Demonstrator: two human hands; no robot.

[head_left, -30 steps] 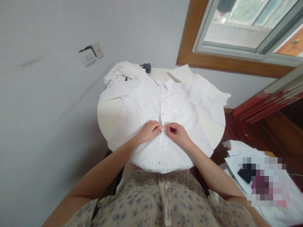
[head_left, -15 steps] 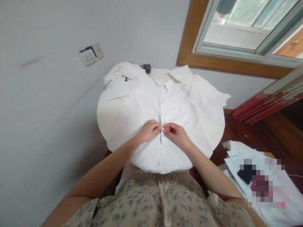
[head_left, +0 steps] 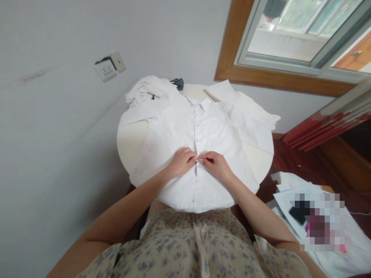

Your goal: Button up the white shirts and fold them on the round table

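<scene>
A white button-up shirt [head_left: 171, 131] lies spread front side up on a round cream table [head_left: 131, 144], its collar toward the far edge. Its button placket runs down the middle, fastened near the top and slightly parted lower down. My left hand [head_left: 184, 160] pinches the placket edge about halfway down. From the other side, my right hand [head_left: 213, 162] pinches the same spot, its fingertips touching those of the left. Whatever button sits between the fingertips is hidden.
Crumpled white cloth [head_left: 145, 90] and a black striped piece of fabric [head_left: 178, 83] lie at the table's back. White paper or cloth [head_left: 246, 102] rests at the back right. Lower right, a dark phone-like object [head_left: 300, 214] lies on white sheets. A wall [head_left: 58, 135] borders the left.
My right fingertips have closed in on the left ones at the placket, removing the small gap between them. The shirt lies as before; the view has shifted slightly.
</scene>
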